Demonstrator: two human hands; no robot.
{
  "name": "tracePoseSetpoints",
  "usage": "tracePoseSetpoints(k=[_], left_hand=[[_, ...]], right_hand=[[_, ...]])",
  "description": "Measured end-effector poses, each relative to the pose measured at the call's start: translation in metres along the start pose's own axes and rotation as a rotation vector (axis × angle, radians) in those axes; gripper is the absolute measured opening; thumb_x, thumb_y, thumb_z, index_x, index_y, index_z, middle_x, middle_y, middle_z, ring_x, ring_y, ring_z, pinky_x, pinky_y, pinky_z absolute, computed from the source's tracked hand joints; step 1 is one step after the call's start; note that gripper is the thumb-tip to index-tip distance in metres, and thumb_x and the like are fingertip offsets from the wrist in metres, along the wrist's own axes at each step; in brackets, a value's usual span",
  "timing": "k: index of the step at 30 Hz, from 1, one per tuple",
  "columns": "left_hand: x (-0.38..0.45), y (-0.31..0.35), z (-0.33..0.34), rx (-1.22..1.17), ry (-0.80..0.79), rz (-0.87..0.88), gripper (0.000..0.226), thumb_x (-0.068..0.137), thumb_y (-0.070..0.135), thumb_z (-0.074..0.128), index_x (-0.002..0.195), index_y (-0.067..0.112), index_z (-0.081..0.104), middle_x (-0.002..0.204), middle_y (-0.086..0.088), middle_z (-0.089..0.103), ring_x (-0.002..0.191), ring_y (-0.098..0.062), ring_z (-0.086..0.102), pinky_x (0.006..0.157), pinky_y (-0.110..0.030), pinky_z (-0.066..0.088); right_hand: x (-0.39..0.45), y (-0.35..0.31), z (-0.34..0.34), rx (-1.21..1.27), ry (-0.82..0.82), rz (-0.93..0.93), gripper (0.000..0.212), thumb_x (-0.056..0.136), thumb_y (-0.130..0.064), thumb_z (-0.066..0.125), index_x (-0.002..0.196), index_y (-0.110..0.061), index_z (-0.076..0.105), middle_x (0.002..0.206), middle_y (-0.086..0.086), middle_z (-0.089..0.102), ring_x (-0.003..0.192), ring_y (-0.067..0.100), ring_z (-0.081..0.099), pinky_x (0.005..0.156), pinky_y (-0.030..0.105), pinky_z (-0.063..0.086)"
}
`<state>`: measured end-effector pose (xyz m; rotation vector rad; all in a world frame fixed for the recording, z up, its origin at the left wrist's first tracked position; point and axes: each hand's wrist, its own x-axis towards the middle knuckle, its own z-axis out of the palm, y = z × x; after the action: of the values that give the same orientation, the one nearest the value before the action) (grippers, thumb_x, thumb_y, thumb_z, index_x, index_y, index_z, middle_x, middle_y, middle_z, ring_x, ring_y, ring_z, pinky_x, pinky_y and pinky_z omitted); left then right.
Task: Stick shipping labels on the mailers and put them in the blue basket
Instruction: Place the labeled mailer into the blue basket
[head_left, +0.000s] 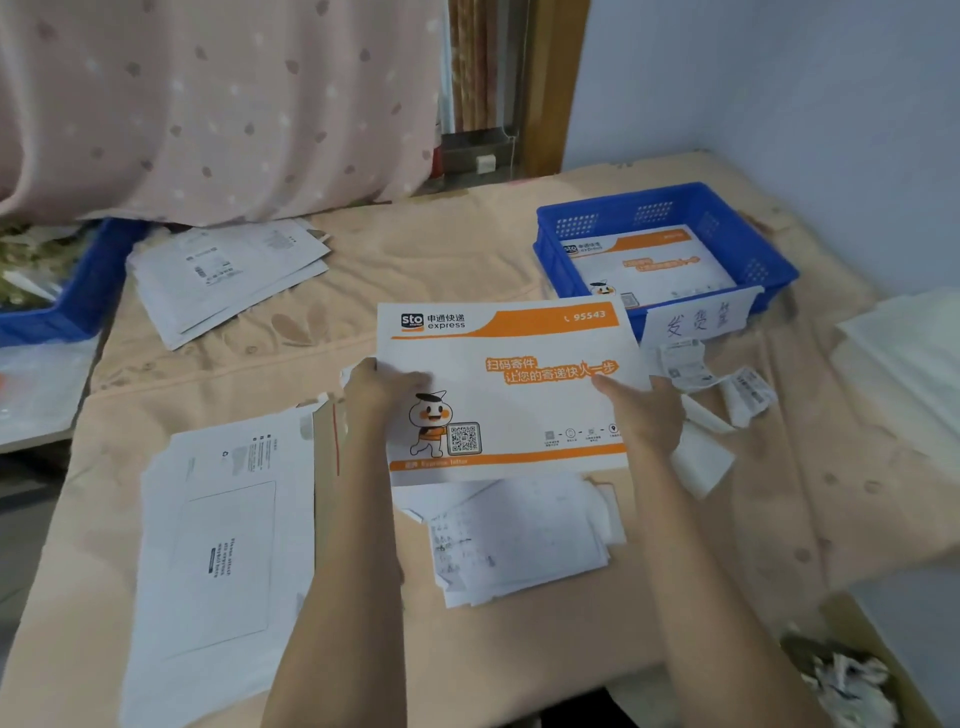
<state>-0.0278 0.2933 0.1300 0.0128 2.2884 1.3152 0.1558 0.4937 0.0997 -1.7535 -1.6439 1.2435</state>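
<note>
A white and orange "sto express" mailer (519, 395) is held flat above the table's middle. My left hand (376, 389) grips its left edge, thumb on top. Its right edge is gripped by my right hand (644, 410). The blue basket (737, 244) stands behind it at the right, with another mailer (649, 265) lying inside and a handwritten paper tag on its front wall. A strip of printed shipping labels (711, 379) lies crumpled just right of the held mailer. A stack of blank mailers (223, 540) lies at the front left.
Loose papers (519, 535) lie under the held mailer. More white mailers (228, 275) are piled at the back left beside a second blue bin (83, 291). A pink curtain hangs behind. A cardboard box of scrap paper (852, 675) sits at the front right.
</note>
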Motion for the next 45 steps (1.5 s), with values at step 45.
tracePoseSetpoints(k=[45], left_hand=[[0.123, 0.203, 0.374, 0.292, 0.223, 0.106, 0.087, 0.068, 0.022, 0.082, 0.135, 0.005, 0.029, 0.132, -0.013, 0.036, 0.109, -0.034, 0.053, 0.080, -0.040, 0.051]], right_hand=[[0.427, -0.095, -0.062, -0.028, -0.122, -0.158, 0.033, 0.077, -0.031, 0.076, 0.102, -0.014, 0.063, 0.099, 0.004, 0.072, 0.076, 0.021, 0.069, 0.058, 0.029, 0.054]])
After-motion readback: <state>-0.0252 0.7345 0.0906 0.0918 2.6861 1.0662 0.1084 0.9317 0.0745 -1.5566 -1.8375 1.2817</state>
